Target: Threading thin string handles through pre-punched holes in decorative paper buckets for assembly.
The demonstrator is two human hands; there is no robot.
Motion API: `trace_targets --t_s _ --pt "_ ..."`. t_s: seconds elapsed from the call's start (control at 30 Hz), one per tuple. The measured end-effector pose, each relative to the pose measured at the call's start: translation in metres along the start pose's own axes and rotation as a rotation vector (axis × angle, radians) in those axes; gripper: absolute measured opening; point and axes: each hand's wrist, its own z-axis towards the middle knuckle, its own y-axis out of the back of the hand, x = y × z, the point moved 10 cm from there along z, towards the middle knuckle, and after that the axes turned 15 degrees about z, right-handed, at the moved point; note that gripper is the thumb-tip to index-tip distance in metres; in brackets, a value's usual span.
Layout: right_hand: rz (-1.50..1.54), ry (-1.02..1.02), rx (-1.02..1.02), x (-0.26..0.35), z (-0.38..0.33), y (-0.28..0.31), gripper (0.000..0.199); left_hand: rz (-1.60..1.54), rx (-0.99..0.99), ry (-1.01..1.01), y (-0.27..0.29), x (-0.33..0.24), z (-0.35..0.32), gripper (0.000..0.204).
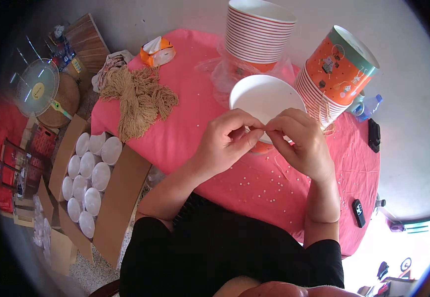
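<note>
White-lined bucket [265,93], just beyond left hand [228,137] and right hand [301,138], both pinched narrow, cannot tell on what.

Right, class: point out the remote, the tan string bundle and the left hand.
Remote [358,213], head view: button face.
Tan string bundle [141,103], head view: middle strands.
Left hand [226,139], head view: its back.

I seem to be in a home: a pink tablecloth [175,131] spreads before me, bearing an orange tissue pack [157,52] and a remote control [358,213], above a speckled floor [90,270].
</note>
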Motion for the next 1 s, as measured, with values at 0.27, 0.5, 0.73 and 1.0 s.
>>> trace_targets --t_s 0.27,0.5,0.73,1.0 --pt "-0.154 0.158 -0.031 0.007 0.001 -0.005 0.020 0.023 0.076 0.069 -0.003 0.001 0.002 0.009" --pt "-0.094 0.080 -0.075 -0.002 0.002 0.001 0.017 -0.075 0.080 0.153 0.002 0.016 -0.005 0.013" --pt "-0.096 0.112 -0.070 0.006 -0.001 -0.001 0.021 -0.042 0.042 0.129 0.003 -0.001 0.004 0.010" --pt "-0.439 0.256 -0.001 0.013 -0.002 -0.009 0.028 0.158 0.061 0.072 0.018 0.009 0.006 0.010"
